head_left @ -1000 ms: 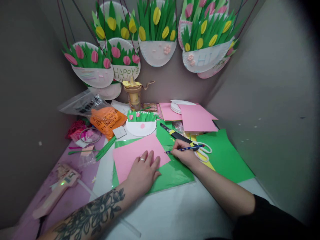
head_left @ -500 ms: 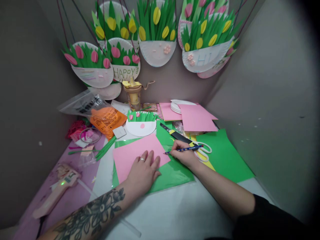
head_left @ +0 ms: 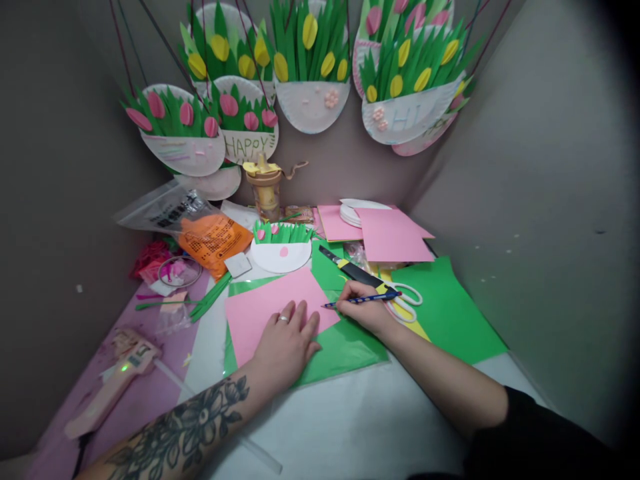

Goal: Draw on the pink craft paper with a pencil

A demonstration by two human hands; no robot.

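Note:
My left hand (head_left: 287, 341) lies flat with its fingers apart on a pink sheet of paper (head_left: 250, 310), pressing on its right part. The sheet rests on a green sheet in a clear sleeve (head_left: 357, 350). A blue patterned pencil (head_left: 367, 299) is pinched in my right hand (head_left: 364, 310), its tip at the right side of the pink sheet. Just behind the sheet sits a half-plate craft (head_left: 280, 257) with green paper grass and pink flowers. White scissors (head_left: 407, 303) and a black and yellow cutter (head_left: 350, 268) lie beside my right hand.
A pink glue gun (head_left: 113, 390) and a glue stick (head_left: 263, 455) lie at the front left. An orange bag (head_left: 215, 240) and a cup (head_left: 266, 193) stand behind. More pink sheets (head_left: 397, 237) and a green sheet (head_left: 445, 307) are right. Plate crafts (head_left: 315, 107) hang above.
The pencil tip has moved slightly left over the pink sheet, with my right hand shifting a little. My left hand stays in place on the paper.

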